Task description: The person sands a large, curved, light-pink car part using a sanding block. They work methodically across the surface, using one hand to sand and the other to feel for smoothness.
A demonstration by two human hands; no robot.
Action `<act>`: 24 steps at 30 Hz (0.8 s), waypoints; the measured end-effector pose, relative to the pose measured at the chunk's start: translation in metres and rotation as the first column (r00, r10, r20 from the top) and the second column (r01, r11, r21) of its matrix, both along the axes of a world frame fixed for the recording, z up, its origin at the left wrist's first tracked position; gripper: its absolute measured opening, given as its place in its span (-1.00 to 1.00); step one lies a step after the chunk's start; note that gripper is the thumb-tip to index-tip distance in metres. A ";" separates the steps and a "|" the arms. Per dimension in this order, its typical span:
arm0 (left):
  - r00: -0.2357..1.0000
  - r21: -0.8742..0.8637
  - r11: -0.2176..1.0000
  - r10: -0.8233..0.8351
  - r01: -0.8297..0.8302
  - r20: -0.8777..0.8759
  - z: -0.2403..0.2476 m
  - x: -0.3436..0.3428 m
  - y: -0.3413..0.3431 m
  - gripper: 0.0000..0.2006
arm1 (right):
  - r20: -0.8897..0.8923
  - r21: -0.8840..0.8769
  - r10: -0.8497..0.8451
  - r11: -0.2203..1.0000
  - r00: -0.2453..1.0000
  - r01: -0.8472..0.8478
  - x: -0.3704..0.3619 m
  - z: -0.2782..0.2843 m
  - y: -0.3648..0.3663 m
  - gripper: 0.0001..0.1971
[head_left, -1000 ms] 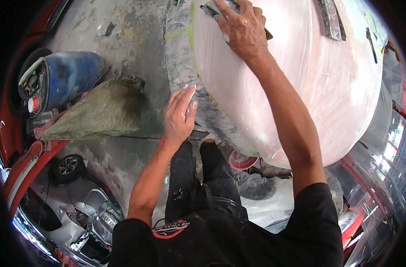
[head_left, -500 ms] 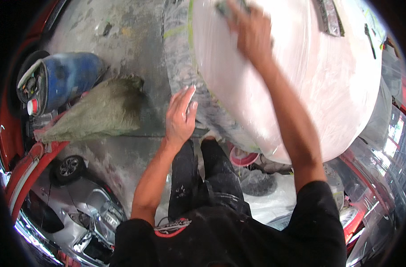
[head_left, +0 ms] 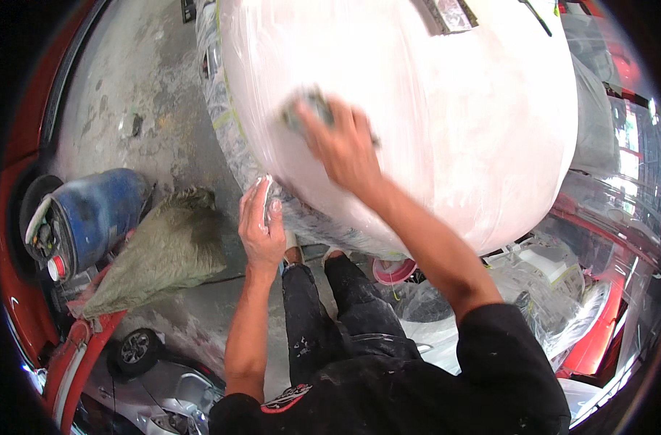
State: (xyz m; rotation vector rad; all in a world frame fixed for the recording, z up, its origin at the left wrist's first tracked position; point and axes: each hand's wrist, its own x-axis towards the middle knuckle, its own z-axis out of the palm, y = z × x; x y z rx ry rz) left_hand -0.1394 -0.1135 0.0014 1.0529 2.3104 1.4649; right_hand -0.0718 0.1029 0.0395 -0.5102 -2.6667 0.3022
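Note:
A broad pinkish-white car panel (head_left: 395,130), streaked and wet-looking, curves in front of me. My right hand (head_left: 345,148) is closed over a dark grey-green sanding block (head_left: 312,109), pressed flat on the panel's left part; motion blurs both. Along the panel's left edge runs crumpled masking film (head_left: 229,138) with yellow-green tape. Beside that edge, my left hand (head_left: 261,228) is raised with fingers stretched and thumb apart, white residue on the fingertips. I see nothing gripped in it. A long sanding block (head_left: 450,14) lies on the panel farther off.
A thin black stick (head_left: 538,18) rests on the panel's far right. To the left are a blue drum (head_left: 102,210) lying on its side, a greenish sack (head_left: 160,250) and a red bar (head_left: 76,362). Near my feet stands a pink bucket (head_left: 393,271). Plastic-covered parts (head_left: 544,290) sit at right.
My right hand has drawn the sanding block nearer to me over the panel. The whole view has shifted, so the panel sits farther left. My left hand remains raised by the edge.

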 end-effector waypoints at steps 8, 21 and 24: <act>0.926 0.054 0.973 -0.198 0.227 -0.321 0.018 -0.019 0.070 -0.61 | -0.115 0.128 -0.160 0.976 0.980 0.174 -0.045 0.020 0.107 -0.42; 0.826 -0.201 0.979 -0.097 -0.020 -0.556 0.024 -0.096 0.216 -0.52 | -0.033 0.192 -0.271 0.943 0.962 0.272 -0.047 0.030 0.152 -0.47; 0.829 -0.208 0.978 -0.106 -0.013 -0.550 0.024 -0.089 0.219 -0.52 | 0.019 0.227 -0.368 0.907 0.930 0.355 -0.074 0.039 0.172 -0.50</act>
